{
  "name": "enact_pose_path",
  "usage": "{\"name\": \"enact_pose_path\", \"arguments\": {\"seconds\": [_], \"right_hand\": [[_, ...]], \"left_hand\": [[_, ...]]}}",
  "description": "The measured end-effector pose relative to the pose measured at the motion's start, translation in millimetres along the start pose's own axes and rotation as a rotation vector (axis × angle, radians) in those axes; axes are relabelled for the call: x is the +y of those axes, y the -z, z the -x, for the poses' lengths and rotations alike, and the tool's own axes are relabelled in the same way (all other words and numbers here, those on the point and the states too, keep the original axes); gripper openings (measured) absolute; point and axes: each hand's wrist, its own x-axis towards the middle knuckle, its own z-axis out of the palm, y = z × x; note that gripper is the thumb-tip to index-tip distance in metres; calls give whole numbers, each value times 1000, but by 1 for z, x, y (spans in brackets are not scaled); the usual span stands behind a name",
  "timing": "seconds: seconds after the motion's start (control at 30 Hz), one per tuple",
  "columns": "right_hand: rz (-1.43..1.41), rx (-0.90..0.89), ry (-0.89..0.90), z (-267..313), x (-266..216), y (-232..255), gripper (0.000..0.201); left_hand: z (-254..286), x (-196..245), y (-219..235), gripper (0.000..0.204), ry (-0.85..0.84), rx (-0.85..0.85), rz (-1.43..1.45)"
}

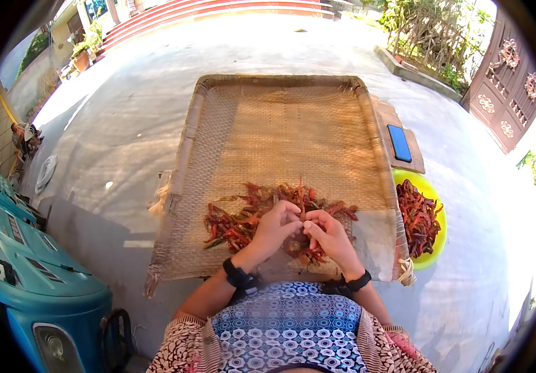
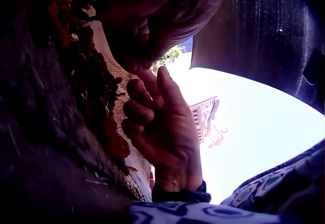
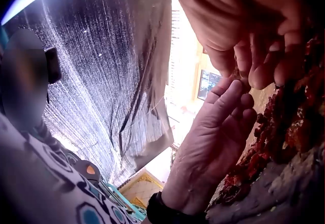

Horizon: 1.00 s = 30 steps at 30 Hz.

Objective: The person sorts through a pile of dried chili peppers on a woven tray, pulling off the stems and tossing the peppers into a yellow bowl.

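Dried red and dark chilies [image 1: 227,227] lie in a heap across the near part of a woven tray [image 1: 280,124]. Over the heap the left hand [image 1: 271,231] and right hand [image 1: 333,239] meet, fingertips close together. Between them, in the right wrist view, a small brownish chili piece [image 3: 236,74] is pinched by the left hand [image 3: 213,132] and the right hand [image 3: 249,21]; most of it is hidden by fingers. The left wrist view shows the left hand [image 2: 157,11] dark in the foreground and the right hand [image 2: 165,122] with curled fingers and raised thumb.
Right of the tray, a yellow-green bowl [image 1: 440,233] holds more dark red chilies. A blue phone [image 1: 399,143] lies on cardboard [image 1: 414,155] beyond it. A teal vehicle [image 1: 50,273] stands at the left, and a person [image 1: 25,138] is at the far left.
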Motion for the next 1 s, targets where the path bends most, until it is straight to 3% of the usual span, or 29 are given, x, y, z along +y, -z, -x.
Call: {"name": "enact_pose_path", "arguments": {"seconds": [0.23,0.33,0.37,0.53,0.63,0.73,0.87,0.97,1.0], "right_hand": [[-6,-6,-1,-2,7,4,13],[16,79,114,-2,-3,14,12],[-17,147,78,-1,-12,19,14],[-330,444,222,-8,-29,87,17],[-797,589,327,-13,-34,129,26],[-570,596,269,-6,-34,127,32],[405,416,114,-8,-22,97,19],[1231,432,428,-11,-16,76,17],[1219,398,409,-15,-13,76,20]], "left_hand": [[5,4,-3,24,2,-57,-149],[3,7,-2,25,-133,10,-340],[2,6,-2,24,-163,46,-360],[-5,-6,7,20,-420,192,-658],[-9,-1,11,15,-432,159,-681],[-14,20,14,13,-317,15,-725],[-27,34,10,11,-353,20,-656],[-38,13,8,11,-327,53,-707],[-42,4,9,10,-319,67,-739]]}}
